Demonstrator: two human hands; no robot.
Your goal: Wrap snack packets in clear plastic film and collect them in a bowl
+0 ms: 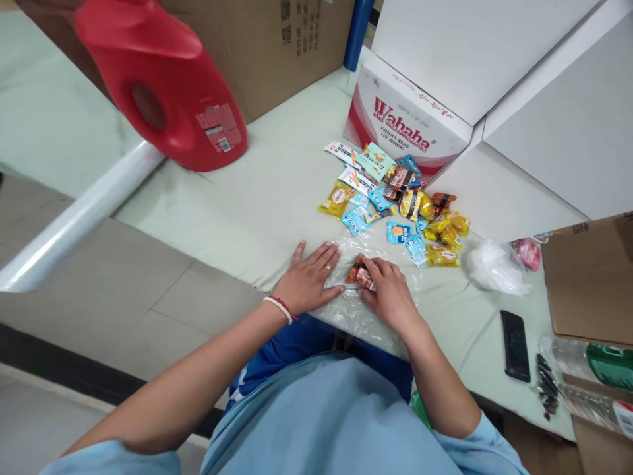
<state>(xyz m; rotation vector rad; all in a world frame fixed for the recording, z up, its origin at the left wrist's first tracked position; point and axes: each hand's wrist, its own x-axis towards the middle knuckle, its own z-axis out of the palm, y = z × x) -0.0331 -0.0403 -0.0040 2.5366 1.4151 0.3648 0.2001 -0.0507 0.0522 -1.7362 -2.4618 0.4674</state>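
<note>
My left hand (309, 278) lies flat with its fingers spread on a clear plastic bag (341, 310) near the table's front edge. Just to its right, my right hand (390, 290) has its fingers over a small brown snack packet (357, 270) on the bag. The packet is partly hidden under those fingers. Beyond both hands is a pile of wrapped snacks: a yellow packet (336, 199), blue packets (357, 219), white stick packets (357, 179) and a pale green packet (376, 161).
Behind the pile stands a Wahaba carton (410, 125). A large red jug (168, 86) and a plastic film roll (84, 214) are on the left. To the right lie a crumpled white bag (497, 267), a black phone (515, 346) and plastic bottles (608, 363).
</note>
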